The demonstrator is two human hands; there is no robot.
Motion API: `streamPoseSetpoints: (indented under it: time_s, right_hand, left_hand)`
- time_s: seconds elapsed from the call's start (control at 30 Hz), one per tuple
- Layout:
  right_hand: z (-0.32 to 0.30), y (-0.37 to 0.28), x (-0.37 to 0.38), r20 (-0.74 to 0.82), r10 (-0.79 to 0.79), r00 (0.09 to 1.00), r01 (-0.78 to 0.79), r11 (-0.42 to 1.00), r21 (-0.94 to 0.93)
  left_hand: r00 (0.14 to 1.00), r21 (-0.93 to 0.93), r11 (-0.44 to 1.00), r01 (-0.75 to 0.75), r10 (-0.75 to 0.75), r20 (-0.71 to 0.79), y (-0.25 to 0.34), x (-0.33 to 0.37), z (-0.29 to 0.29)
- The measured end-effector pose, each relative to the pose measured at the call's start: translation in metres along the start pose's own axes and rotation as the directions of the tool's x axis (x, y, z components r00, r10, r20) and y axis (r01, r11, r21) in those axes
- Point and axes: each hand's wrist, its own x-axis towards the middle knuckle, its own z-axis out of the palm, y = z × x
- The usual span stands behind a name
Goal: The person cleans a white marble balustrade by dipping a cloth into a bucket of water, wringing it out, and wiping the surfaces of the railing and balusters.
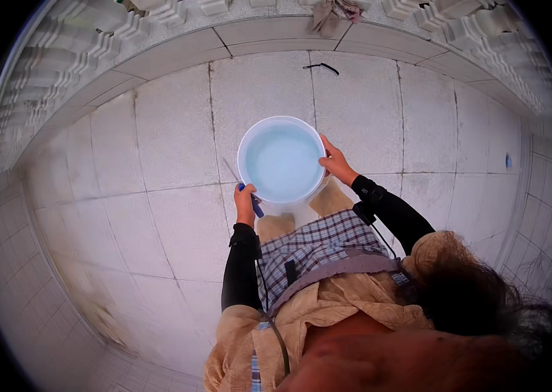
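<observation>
A round white bucket [244,143] is in front of me, its open top facing up and pale blue inside; I cannot tell whether it holds liquid. My right hand [336,161] grips the bucket's right rim, thumb over the edge. At the lower left rim, my left hand [244,202] is closed round a blue-handled tool [258,208] with a thin metal shaft. That shaft points up and left beside the bucket wall; whether it is a screwdriver or a slim knife I cannot make out. The left fingers lie close against the bucket.
Pale square floor tiles [178,130] surround the bucket. A black curved strip [323,67] lies on the floor ahead, and a small blue scrap [508,160] at the right. Beyond runs a low ledge with white balusters [165,13] and a draped cloth [331,16].
</observation>
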Motion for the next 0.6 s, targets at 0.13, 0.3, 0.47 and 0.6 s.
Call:
streamPoseSetpoints:
  time_s: [0.13, 0.3, 0.47, 0.6]
  right_hand:
    - [0.134, -0.086, 0.213, 0.062, -0.146, 0.987, 0.144, 0.989, 0.042]
    - [0.112, -0.131, 0.319, -0.027, -0.2, 0.979, 0.199, 0.979, -0.043]
    - [0.103, -0.149, 0.414, -0.067, -0.059, 0.996, 0.062, 0.997, 0.045]
    - [0.097, -0.121, 0.475, -0.124, -0.03, 0.992, 0.039, 0.997, 0.071]
  left_hand:
    - [0.985, 0.012, 0.988, -0.157, 0.157, -0.069, 0.157, 0.182, -0.085]
    - [0.992, -0.009, 0.992, -0.126, 0.126, -0.028, 0.234, 0.272, -0.035]
    - [0.993, 0.1, 0.99, -0.102, 0.095, 0.071, 0.287, 0.359, -0.001]
    - [0.995, 0.127, 0.991, -0.041, 0.029, 0.094, 0.283, 0.427, 0.021]
